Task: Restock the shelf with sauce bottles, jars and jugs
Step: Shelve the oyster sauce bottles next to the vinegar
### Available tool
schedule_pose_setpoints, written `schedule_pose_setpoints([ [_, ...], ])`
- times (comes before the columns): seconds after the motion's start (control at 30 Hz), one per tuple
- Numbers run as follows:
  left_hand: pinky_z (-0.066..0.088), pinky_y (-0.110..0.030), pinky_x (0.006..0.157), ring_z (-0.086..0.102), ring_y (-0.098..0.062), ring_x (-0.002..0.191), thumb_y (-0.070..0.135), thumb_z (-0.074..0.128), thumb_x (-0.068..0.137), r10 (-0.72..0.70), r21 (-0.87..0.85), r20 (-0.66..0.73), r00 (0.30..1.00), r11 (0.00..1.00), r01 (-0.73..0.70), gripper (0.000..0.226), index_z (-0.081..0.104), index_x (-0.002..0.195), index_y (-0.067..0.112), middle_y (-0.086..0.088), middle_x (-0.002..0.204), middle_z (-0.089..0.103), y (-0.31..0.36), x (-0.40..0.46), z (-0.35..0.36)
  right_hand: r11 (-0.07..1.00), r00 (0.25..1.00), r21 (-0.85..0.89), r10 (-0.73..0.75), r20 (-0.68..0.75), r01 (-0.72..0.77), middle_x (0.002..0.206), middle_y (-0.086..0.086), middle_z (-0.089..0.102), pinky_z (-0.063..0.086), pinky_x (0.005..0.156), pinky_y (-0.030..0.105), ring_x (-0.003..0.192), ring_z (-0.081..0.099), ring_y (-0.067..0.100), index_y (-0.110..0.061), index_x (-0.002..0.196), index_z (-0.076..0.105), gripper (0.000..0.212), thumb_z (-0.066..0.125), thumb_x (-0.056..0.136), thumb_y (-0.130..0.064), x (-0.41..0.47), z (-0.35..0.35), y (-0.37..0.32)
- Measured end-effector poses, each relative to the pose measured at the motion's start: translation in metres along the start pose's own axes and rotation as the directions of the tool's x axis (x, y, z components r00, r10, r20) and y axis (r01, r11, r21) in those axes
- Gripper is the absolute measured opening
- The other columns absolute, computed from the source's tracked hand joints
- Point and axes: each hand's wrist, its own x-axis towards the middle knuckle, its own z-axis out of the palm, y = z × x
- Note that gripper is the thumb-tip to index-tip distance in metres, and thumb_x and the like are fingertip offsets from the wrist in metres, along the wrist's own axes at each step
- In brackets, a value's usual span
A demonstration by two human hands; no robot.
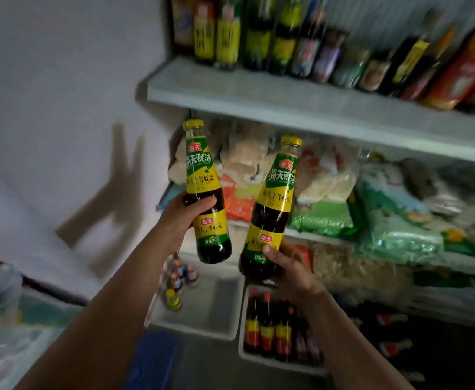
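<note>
Glass: you hold two matching sauce bottles, dark liquid behind yellow-and-green labels, each with a yellow cap and a narrow neck widening to a rounded base.
Left hand: your left hand [187, 205] wraps the middle of the left bottle [206, 198], thumb across the front, at about 10 o'clock from frame centre.
Right hand: your right hand [285, 264] cups the lower body of the right bottle [270, 212], thumb pressed on the bottom label, just right of centre; the bottle leans toward 1 o'clock.
Handling: both look full, so judge them heavy, rigid and breakable; the glossy labels could slip, so grip the waist or belly, not the neck.
Upper shelf: the pale shelf board [259, 94] at 12 o'clock carries a row of standing bottles [228, 38] with similar yellow labels, a likely destination.
Middle shelf: soft plastic bags [394, 220] are piled at 3 o'clock.
Below: a white bin [247, 353] at 6 o'clock holds red-capped bottles [267, 325].
Blur: the shelf contents are smeared, so finer detail is unreadable.
</note>
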Motion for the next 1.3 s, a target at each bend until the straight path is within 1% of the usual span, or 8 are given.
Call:
schedule_pose_setpoints([
  [0.17, 0.051, -0.052, 0.098, 0.069, -0.030, 0.104, 0.034, 0.087, 0.056, 0.159, -0.004, 0.011, 0.987, 0.987, -0.158, 0.073, 0.063, 0.121, 0.012, -0.011, 0.111, 0.072, 0.079, 0.012, 0.038, 0.982, 0.985, -0.089, -0.166, 0.045, 0.169, 0.132, 0.025, 0.061, 0.050, 0.098, 0.061, 0.124, 0.057, 0.045, -0.008, 0.135, 0.058, 0.091, 0.094, 0.060, -0.044, -0.003, -0.005, -0.087],
  [0.3, 0.054, -0.046, 0.092, 0.071, -0.026, 0.099, 0.035, 0.089, 0.050, 0.257, -0.008, -0.007, 0.966, 0.966, -0.257, 0.068, 0.065, 0.112, 0.017, -0.007, 0.107, 0.073, 0.127, 0.022, 0.061, 0.956, 0.962, -0.119, -0.260, 0.079, 0.268, 0.130, 0.026, 0.062, 0.048, 0.100, 0.064, 0.121, 0.059, 0.045, -0.007, 0.135, 0.057, 0.090, 0.093, 0.061, -0.045, 0.002, -0.007, -0.138],
  [0.57, 0.052, -0.050, 0.095, 0.070, -0.023, 0.102, 0.026, 0.094, 0.052, 0.318, -0.118, -0.014, 0.948, 0.941, -0.317, 0.076, 0.058, 0.119, 0.023, -0.003, 0.115, 0.071, 0.185, 0.088, 0.081, 0.903, 0.918, -0.167, -0.389, 0.075, 0.396, 0.130, 0.020, 0.063, 0.047, 0.101, 0.066, 0.119, 0.063, 0.037, -0.013, 0.139, 0.052, 0.059, 0.075, 0.085, -0.023, 0.047, -0.012, -0.189],
  [0.73, 0.051, -0.048, 0.098, 0.068, -0.022, 0.107, 0.032, 0.095, 0.043, 0.328, -0.082, 0.062, 0.943, 0.943, -0.323, 0.085, 0.060, 0.120, 0.023, -0.001, 0.115, 0.071, 0.218, 0.152, 0.087, 0.886, 0.901, -0.175, -0.434, 0.012, 0.430, 0.133, 0.020, 0.061, 0.042, 0.105, 0.068, 0.124, 0.058, 0.042, -0.017, 0.140, 0.052, 0.064, 0.077, 0.082, -0.026, 0.091, -0.013, -0.219],
  [0.9, 0.051, -0.047, 0.099, 0.068, -0.020, 0.104, 0.030, 0.092, 0.039, 0.290, -0.039, 0.078, 0.954, 0.957, -0.288, 0.085, 0.064, 0.118, 0.019, 0.000, 0.111, 0.073, 0.235, 0.219, 0.090, 0.862, 0.874, -0.196, -0.484, -0.048, 0.467, 0.128, 0.019, 0.065, 0.055, 0.094, 0.046, 0.120, 0.061, 0.039, -0.012, 0.138, 0.052, 0.056, 0.072, 0.085, -0.020, 0.131, -0.011, -0.252],
  [1.03, 0.047, -0.051, 0.103, 0.067, -0.021, 0.108, 0.034, 0.093, 0.034, 0.262, -0.008, 0.113, 0.959, 0.965, -0.263, 0.089, 0.066, 0.118, 0.021, 0.002, 0.110, 0.074, 0.233, 0.270, 0.087, 0.863, 0.870, -0.191, -0.487, -0.077, 0.467, 0.131, 0.019, 0.063, 0.046, 0.107, 0.057, 0.123, 0.060, 0.039, -0.011, 0.140, 0.050, 0.058, 0.071, 0.086, -0.019, 0.161, -0.017, -0.262],
  [1.17, 0.042, -0.051, 0.107, 0.061, -0.023, 0.115, 0.018, 0.091, 0.055, 0.239, 0.006, 0.091, 0.967, 0.971, -0.240, 0.065, 0.062, 0.114, 0.024, 0.006, 0.109, 0.069, 0.235, 0.307, 0.087, 0.878, 0.879, -0.168, -0.468, -0.095, 0.449, 0.132, 0.021, 0.063, 0.042, 0.110, 0.060, 0.125, 0.058, 0.040, -0.012, 0.141, 0.051, 0.074, 0.084, 0.078, -0.030, 0.186, -0.024, -0.263],
  [1.3, 0.042, -0.038, 0.098, 0.057, -0.017, 0.110, 0.013, 0.083, 0.074, 0.273, 0.080, 0.096, 0.957, 0.957, -0.280, 0.061, 0.058, 0.129, 0.022, 0.003, 0.122, 0.065, 0.237, 0.329, 0.089, 0.876, 0.875, -0.168, -0.472, -0.110, 0.451, 0.132, 0.021, 0.063, 0.043, 0.109, 0.060, 0.124, 0.059, 0.040, -0.012, 0.141, 0.050, 0.070, 0.082, 0.080, -0.026, 0.206, -0.028, -0.266],
])
